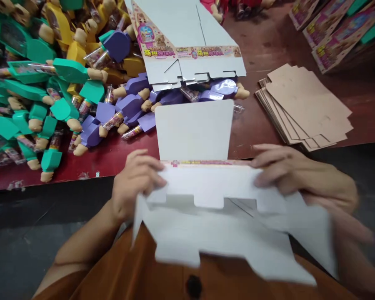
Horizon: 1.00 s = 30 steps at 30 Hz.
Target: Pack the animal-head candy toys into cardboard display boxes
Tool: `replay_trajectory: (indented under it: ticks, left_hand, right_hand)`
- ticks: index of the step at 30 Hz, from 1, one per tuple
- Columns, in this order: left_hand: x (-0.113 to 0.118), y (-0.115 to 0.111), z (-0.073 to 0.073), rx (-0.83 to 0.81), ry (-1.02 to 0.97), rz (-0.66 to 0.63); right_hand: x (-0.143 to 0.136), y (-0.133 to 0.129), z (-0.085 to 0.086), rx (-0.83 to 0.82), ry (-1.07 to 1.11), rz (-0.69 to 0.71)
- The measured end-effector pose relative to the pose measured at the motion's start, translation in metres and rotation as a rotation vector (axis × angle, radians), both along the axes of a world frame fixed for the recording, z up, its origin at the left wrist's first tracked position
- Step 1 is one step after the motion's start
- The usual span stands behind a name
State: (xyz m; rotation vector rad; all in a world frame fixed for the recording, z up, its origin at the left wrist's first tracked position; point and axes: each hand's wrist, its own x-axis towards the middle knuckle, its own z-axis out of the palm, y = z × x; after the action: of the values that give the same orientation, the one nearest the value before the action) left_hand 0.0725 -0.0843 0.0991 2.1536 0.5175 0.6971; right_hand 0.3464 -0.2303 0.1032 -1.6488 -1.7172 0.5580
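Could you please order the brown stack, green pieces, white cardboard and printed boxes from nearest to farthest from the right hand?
1. White cardboard, held in the right hand
2. Brown stack, just beyond
3. Printed boxes, upper right
4. Green pieces, far left

The folded carton blank (181, 229) is smooth matt white cardboard, its printed strip slightly glossy. The stacked sheets (303, 104) look like matt brown cardboard; the purple toys (129, 108), shiny smooth plastic.
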Motion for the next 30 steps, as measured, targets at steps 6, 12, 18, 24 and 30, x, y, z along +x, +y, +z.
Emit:
replay_trajectory:
  ticks: [6,12,18,24,30]
  left_hand:
    - [0.036,0.01,-0.02,0.24,0.355,0.196]
    - [0.018,-0.004,0.009,-0.021,0.089,-0.481]
    - [-0.001,-0.026,0.006,-0.243,0.135,-0.298]
    - [0.015,-0.033,-0.034,0.077,0.1,0.203]
    - [0.016,-0.038,-0.03,0.358,0.475,0.074]
  right_hand:
    - [0.003,0.034,-0.002,-0.138,-0.148,0.015]
    - [-0.006,0.032,0.003,-0.308,-0.328,0.196]
    - [-0.012,0.028,0.008,-0.307,-0.325,0.233]
    - [-0.03,0.007,0.014,-0.015,-0.246,0.014]
    - [-0.071,-0.017,0.013,0.201,-0.772,0.183]
